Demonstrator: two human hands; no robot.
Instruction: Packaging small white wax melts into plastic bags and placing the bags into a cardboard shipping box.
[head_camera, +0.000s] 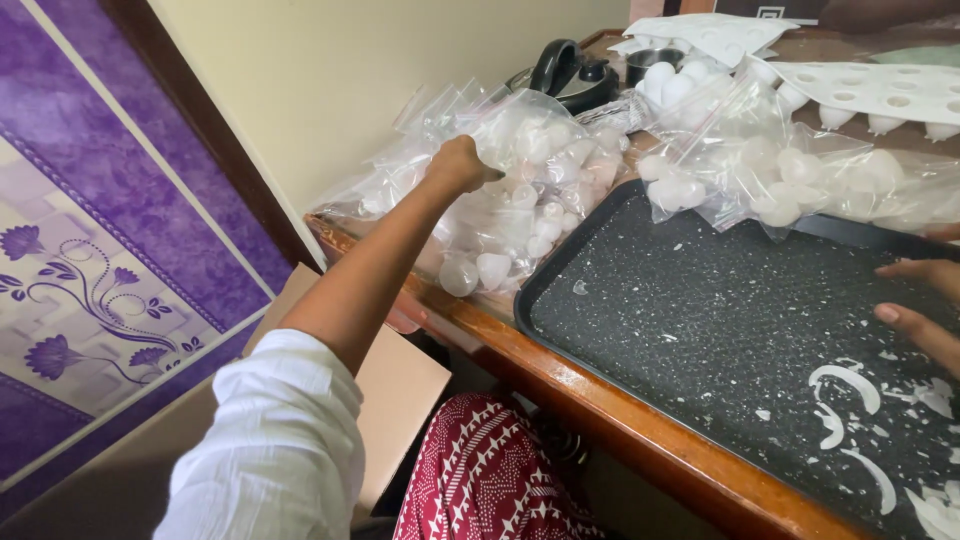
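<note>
My left hand (462, 163) reaches out to the far left of the wooden table (620, 425) and grips a clear plastic bag (540, 150) filled with small white moulded shells. More such bags lie piled under it. My right hand (925, 305) shows only its fingertips at the right edge, resting apart on a dark speckled tray (720, 320) and holding nothing. White scraps and curved trimmings (850, 400) lie on the tray near those fingers.
Another clear bag of white shells (790, 180) lies across the tray's far edge. White mould sheets (880, 95) stand at the back right, a black appliance (570, 75) behind the bags. A brown cardboard box (400, 390) sits below the table edge.
</note>
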